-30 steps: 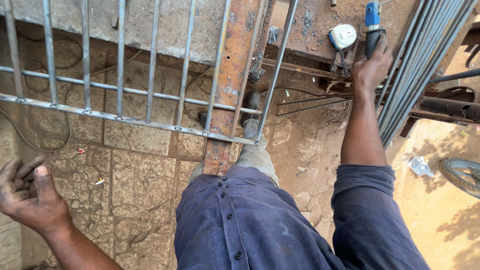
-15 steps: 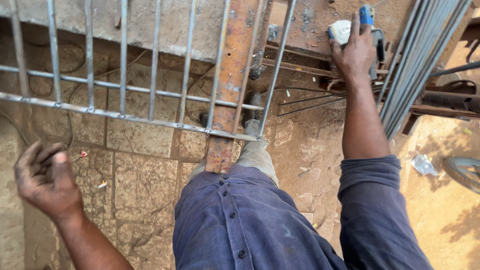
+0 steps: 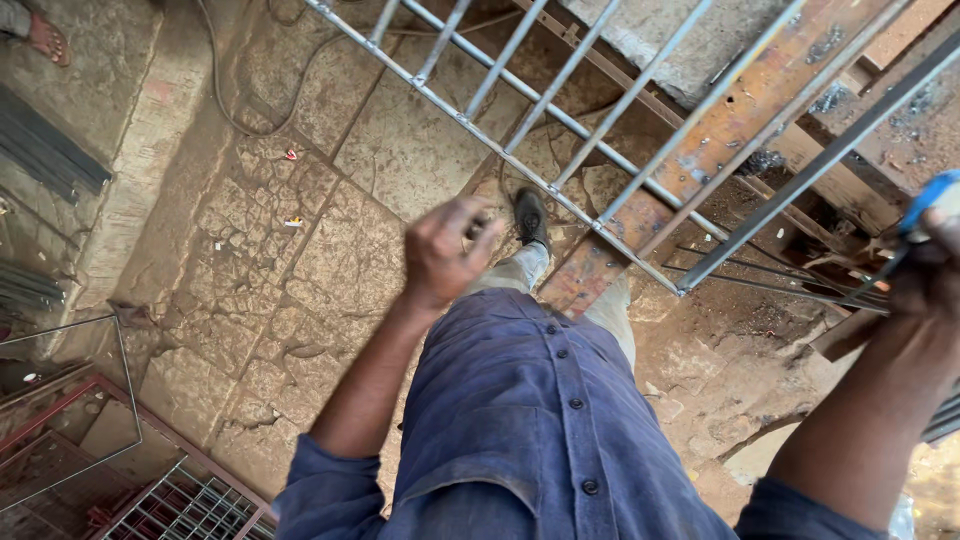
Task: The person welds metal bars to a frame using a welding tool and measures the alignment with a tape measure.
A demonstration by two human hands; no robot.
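Nearest the camera is the person's dark blue buttoned work shirt (image 3: 530, 420). Beyond it the left hand (image 3: 447, 250) hangs in the air, fingers loosely curled and holding nothing, just short of the near edge of the grey welded steel bar grille (image 3: 560, 185). At the grille's right end the right hand (image 3: 925, 270) is closed on a blue-handled tool (image 3: 932, 200), blurred and cut off by the frame. A black shoe (image 3: 531, 215) stands under the grille's near edge. Left of the grille lies open cracked stone floor (image 3: 300, 260).
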